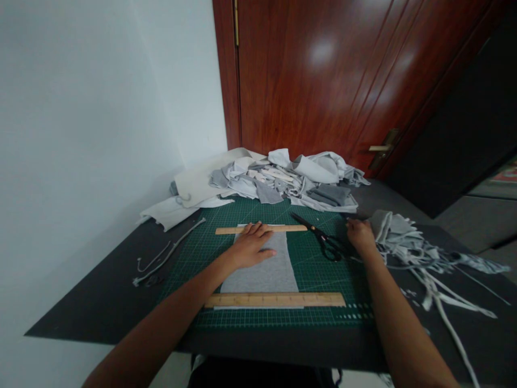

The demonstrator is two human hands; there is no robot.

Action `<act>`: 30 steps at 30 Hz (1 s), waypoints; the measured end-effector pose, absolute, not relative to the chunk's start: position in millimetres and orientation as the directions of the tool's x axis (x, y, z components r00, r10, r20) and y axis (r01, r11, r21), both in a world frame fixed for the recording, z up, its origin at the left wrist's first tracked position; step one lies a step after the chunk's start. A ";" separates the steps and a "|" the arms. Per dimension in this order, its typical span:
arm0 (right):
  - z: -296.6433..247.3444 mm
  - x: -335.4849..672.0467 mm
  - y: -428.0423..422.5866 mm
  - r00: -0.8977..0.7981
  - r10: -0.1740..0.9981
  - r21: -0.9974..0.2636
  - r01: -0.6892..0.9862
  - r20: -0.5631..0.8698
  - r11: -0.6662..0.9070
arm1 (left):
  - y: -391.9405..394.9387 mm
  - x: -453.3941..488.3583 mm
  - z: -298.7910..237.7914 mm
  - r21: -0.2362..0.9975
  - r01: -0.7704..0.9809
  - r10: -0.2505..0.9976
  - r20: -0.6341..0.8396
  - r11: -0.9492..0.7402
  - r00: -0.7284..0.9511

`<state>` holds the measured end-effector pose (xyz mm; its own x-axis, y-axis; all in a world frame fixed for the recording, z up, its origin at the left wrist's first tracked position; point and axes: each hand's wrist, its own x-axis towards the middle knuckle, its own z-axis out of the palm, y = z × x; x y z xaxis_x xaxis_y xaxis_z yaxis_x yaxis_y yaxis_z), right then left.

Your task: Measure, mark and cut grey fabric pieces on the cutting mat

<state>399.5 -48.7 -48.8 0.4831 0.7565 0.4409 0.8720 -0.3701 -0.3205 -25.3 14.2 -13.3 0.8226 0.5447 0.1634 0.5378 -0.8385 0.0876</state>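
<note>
A grey piece of fabric (258,277) lies flat on the green cutting mat (323,285). My left hand (254,245) rests palm down on it, fingers spread, the fingertips on a thin wooden ruler (293,228) across the fabric's far end. Along the near end lies a wider wooden ruler (278,299). My right hand (359,234) is at the mat's right side, fingers curled together; what they hold, if anything, is too small to make out. Between my hands lie black-handled scissors (323,237), apart from both, blades pointing to the far left.
A heap of grey and white fabric scraps (283,180) lines the table's back. Right of my right hand sits a tangle of fabric strips (404,242). Loose cords (173,248) lie on the left of the black table (121,302). A wooden door (307,81) stands behind.
</note>
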 end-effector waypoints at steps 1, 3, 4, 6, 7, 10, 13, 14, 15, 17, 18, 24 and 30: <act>-49.5 402.1 -47.4 0.493 0.752 -0.321 0.867 0.437 -0.382 | 14.4 -25.1 -13.9 0.089 0.538 0.545 0.165 -0.838 0.822; -50.8 407.7 -45.3 0.518 0.742 -0.327 0.852 0.425 -0.408 | 15.1 -24.7 -15.8 0.092 0.543 0.551 0.161 -0.834 0.819; -51.3 410.5 -44.4 0.533 0.736 -0.332 0.844 0.418 -0.422 | 15.5 -24.5 -16.9 0.093 0.546 0.554 0.156 -0.833 0.818; -52.1 414.7 -43.3 0.560 0.727 -0.341 0.826 0.398 -0.449 | 16.2 -24.1 -18.7 0.088 0.549 0.556 0.146 -0.831 0.818; -52.2 415.9 -43.0 0.571 0.723 -0.345 0.818 0.388 -0.461 | 16.4 -24.0 -19.3 0.083 0.549 0.555 0.144 -0.832 0.819; -51.8 416.7 -43.1 0.596 0.717 -0.350 0.800 0.361 -0.488 | 16.3 -23.7 -19.9 0.081 0.550 0.556 0.150 -0.831 0.818; -51.8 417.1 -43.5 0.604 0.719 -0.358 0.792 0.344 -0.494 | 14.6 -23.7 -18.7 0.087 0.548 0.555 0.158 -0.832 0.817; -52.4 418.0 -43.4 0.606 0.718 -0.369 0.790 0.343 -0.490 | 13.4 -23.8 -17.8 0.082 0.549 0.554 0.161 -0.832 0.816; -53.3 419.3 -43.1 0.608 0.715 -0.385 0.787 0.345 -0.483 | 11.9 -23.8 -16.7 0.072 0.549 0.553 0.165 -0.833 0.817; -55.7 422.5 -42.1 0.613 0.706 -0.421 0.779 0.354 -0.464 | 8.1 -24.1 -14.1 0.044 0.550 0.548 0.176 -0.834 0.818; -56.9 423.8 -41.6 0.616 0.702 -0.437 0.775 0.357 -0.457 | 6.1 -24.3 -12.7 0.029 0.552 0.547 0.184 -0.833 0.817; -51.0 415.0 -46.5 0.665 0.661 -0.542 0.717 0.347 -0.437 | 0.2 -24.6 -8.8 0.017 0.553 0.543 0.213 -0.833 0.812; -22.6 386.1 -47.0 0.749 0.591 -0.833 0.508 0.299 -0.222 | 3.8 -23.9 -11.9 0.046 0.535 0.530 0.223 -0.844 0.818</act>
